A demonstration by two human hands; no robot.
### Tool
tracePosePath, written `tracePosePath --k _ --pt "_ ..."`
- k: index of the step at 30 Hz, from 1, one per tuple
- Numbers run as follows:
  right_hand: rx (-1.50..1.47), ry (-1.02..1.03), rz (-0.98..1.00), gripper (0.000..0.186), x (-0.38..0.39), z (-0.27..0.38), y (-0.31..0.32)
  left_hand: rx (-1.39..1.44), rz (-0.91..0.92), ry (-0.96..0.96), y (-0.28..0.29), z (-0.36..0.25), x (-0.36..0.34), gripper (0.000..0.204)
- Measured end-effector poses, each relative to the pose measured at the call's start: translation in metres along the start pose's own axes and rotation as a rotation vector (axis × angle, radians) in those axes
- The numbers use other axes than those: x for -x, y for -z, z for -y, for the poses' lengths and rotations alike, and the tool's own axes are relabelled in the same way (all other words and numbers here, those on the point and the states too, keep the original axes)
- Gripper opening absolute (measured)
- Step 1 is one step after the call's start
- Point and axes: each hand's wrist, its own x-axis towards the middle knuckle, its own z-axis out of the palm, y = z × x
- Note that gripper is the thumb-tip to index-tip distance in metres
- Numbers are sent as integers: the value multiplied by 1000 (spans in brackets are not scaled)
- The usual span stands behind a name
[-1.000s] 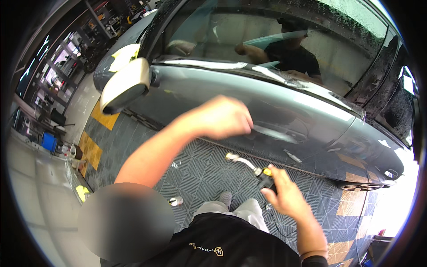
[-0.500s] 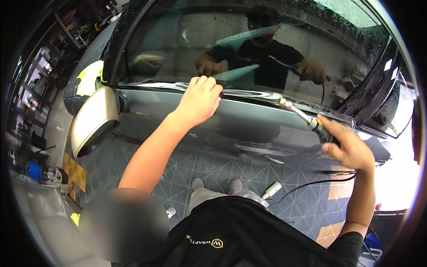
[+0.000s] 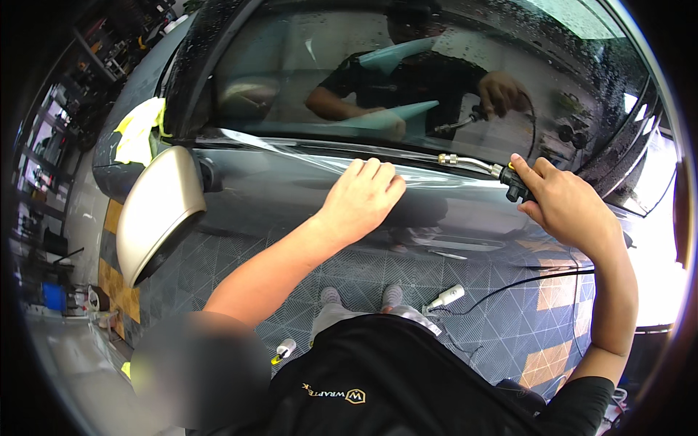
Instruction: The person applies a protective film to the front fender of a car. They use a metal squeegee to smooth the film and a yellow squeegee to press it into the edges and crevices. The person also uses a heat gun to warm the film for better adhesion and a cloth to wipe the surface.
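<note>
My left hand [image 3: 363, 201] is closed on the edge of a clear film [image 3: 291, 152], drawn in creased folds along the grey car door [image 3: 280, 192] just below the window. The film stretches from near the mirror to beyond my hand. My right hand [image 3: 571, 200] grips the black handle of a nozzle wand [image 3: 472, 164], with a bent metal tube and a brass-coloured tip. That tip points left, close to the film at the window's lower edge. Whether anything comes out of it, I cannot tell.
A cream side mirror [image 3: 161, 211] juts out at the left, with a yellow cloth [image 3: 139, 132] behind it. Drops dot the dark window [image 3: 305, 80]. On the tiled floor lie a white bottle [image 3: 445, 296] and a black hose [image 3: 516, 282]. Another white bottle [image 3: 286, 347] stands near my feet.
My left hand has come down and to the right, pulling the film away from the window edge. The wand has turned more level, its tip shifting slightly left and up.
</note>
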Motion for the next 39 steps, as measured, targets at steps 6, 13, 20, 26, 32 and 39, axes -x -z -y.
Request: tracePosePath --k 6,13,20,26,32,39 --pt "-18 136 -59 66 -22 22 -1 -241 263 155 38 52 34 11" --pt "-10 252 -256 61 -57 54 2 -344 100 184 57 75 85 13" --pt "0 301 -320 62 -87 102 25 -330 31 259 60 68 94 17" --pt "11 289 -318 61 -80 113 25 -279 -20 239 47 65 79 29" --pt "65 144 -252 62 -46 103 39 -134 -24 128 19 43 49 30" --pt "404 -44 -137 57 36 59 58 -7 -98 -59 -20 -14 -21 33"
